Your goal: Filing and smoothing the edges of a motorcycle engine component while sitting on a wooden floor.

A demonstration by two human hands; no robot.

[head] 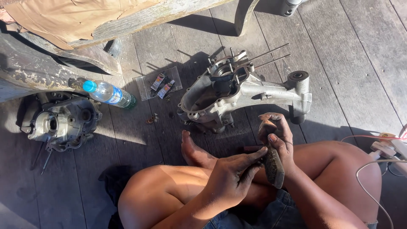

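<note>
Both hands meet: right hand (276,135) grips a grimy dark metal part (273,165), left hand (232,174) fingers flat against it.

engine casing (237,91) ahead, bare planks (347,55) right

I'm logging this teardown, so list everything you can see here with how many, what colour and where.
Engine casing: one, silver-grey, floor centre, long studs pointing up-right.
Second casing: one, grey, floor left.
Water bottle: one, clear with blue cap, lying left of centre.
Clear packet: one, holding small tubes, beside the bottle.
Cables: white and red, right edge.
Plank floor: grey, weathered.
Grimy part: one, dark, over the lap.
Left hand: fingers on the part.
Right hand: gripping its top.
</note>
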